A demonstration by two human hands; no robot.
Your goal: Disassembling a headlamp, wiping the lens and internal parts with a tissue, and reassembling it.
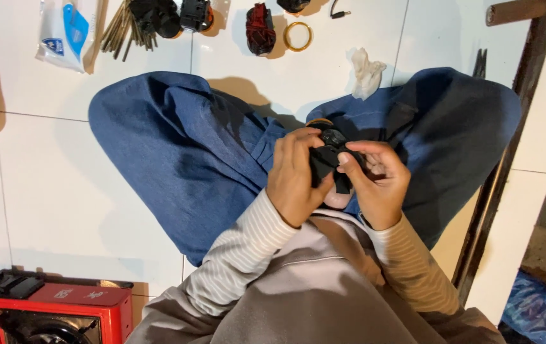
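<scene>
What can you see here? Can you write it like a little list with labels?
setting: white tiled floor, person sitting cross-legged in blue trousers
left hand: grips a small black part
right hand: grips the same part, thumb on top
floor ahead: red and black part, yellow ring, crumpled white tissue, bundle of sticks, plastic packet
near corner: red portable gas stove
</scene>
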